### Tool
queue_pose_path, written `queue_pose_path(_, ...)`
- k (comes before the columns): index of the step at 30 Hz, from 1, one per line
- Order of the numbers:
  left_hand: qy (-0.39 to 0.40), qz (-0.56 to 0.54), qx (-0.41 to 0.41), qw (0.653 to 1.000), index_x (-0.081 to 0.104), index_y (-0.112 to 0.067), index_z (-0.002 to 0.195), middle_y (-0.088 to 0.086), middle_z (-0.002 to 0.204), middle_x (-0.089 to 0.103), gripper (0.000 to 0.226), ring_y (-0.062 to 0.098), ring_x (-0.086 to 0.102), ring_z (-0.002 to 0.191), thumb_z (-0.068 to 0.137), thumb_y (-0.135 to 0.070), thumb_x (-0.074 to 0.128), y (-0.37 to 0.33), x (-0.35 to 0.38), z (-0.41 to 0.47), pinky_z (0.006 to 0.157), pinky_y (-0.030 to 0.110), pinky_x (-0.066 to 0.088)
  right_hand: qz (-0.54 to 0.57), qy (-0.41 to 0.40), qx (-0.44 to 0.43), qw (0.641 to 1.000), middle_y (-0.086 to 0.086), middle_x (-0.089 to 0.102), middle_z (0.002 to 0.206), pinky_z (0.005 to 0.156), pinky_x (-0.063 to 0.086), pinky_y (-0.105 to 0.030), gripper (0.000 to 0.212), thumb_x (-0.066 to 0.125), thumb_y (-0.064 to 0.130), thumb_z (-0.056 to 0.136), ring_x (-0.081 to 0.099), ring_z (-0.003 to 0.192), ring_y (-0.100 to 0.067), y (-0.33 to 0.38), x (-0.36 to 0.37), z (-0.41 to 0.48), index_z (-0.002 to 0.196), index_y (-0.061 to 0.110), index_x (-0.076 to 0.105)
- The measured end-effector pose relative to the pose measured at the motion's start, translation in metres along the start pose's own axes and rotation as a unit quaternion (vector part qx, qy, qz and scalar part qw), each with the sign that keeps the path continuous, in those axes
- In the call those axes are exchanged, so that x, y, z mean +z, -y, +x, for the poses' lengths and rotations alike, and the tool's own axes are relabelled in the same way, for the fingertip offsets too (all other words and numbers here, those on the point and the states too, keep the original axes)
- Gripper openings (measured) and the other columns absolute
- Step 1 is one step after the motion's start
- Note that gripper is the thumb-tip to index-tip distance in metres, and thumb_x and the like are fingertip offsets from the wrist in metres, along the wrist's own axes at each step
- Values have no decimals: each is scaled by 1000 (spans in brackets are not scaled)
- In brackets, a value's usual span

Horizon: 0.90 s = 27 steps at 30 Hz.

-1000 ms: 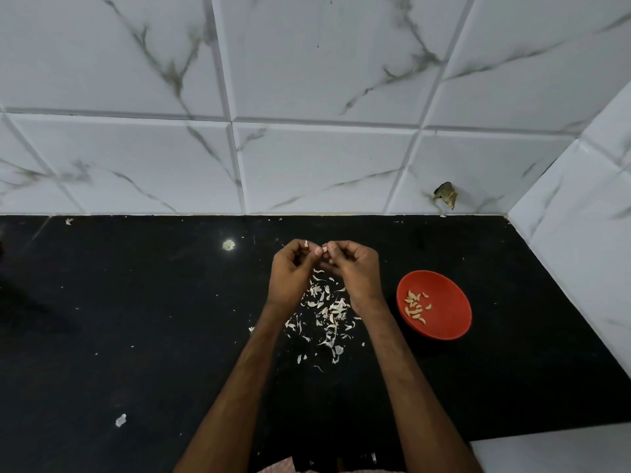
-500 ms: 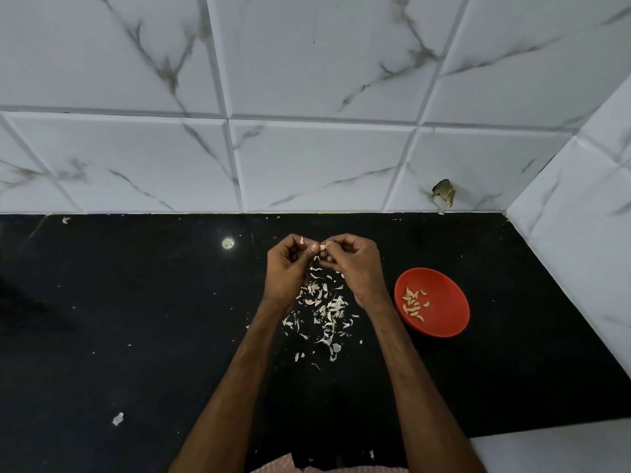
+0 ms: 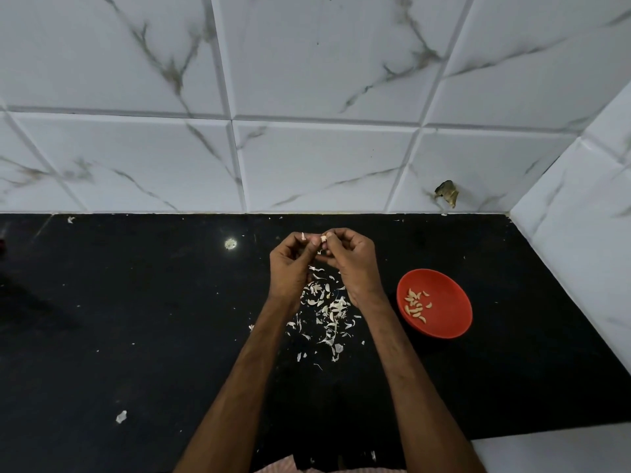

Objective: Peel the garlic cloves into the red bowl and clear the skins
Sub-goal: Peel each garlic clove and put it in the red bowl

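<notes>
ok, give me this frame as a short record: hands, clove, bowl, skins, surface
left hand: raised over the counter, pinches the garlic clove
right hand: meets the left, pinches the same clove
garlic clove: between both hands, partly hidden
red bowl: on the counter, right of the right hand
peeled cloves: small heap in the bowl
skins: scattered under the hands
counter: black, speckled with scraps
</notes>
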<state>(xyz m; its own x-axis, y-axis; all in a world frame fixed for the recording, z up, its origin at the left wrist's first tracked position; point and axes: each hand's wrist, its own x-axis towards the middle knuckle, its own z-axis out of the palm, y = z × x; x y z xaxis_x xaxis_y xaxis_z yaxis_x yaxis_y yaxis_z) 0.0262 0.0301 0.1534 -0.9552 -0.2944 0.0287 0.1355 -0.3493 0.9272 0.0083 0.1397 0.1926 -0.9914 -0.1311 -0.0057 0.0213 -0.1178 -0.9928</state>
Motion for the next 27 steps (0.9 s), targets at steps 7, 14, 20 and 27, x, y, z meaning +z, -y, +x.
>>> queue_pose_path(7,0,82,98,992,71,3,105,11,97,74,15,13,72,83,90,4,67,-1,-2,4,71,21,56,26,-15,26,999,7,66,63,73,63,-29,15,54,2,102,68,67,-5,2,-1,3,90,3,64)
queue_pose_path(14,-23,83,84,993,71,-12,92,1,87,72,14,15,67,83,91,1,68,7,2,4,73,24,56,-50,-13,15,999,1,70,77,71,63,-31,9,59,8,100,71,75,-10,1,0,5,95,2,65)
queue_pose_path(20,-46,7,-7,999,64,-5,94,3,77,61,12,1,55,60,98,2,55,0,20,-4,49,13,43,-281,-20,-118,952,-4,68,86,70,59,-32,13,65,22,94,67,77,-21,1,-5,6,95,9,65)
queue_pose_path(27,-39,-106,-125,986,65,-17,86,-12,68,57,18,0,39,53,101,-19,56,-8,19,2,41,15,30,-342,-12,-152,927,3,66,88,71,57,-36,11,60,22,96,64,78,-11,-4,-14,9,96,12,65)
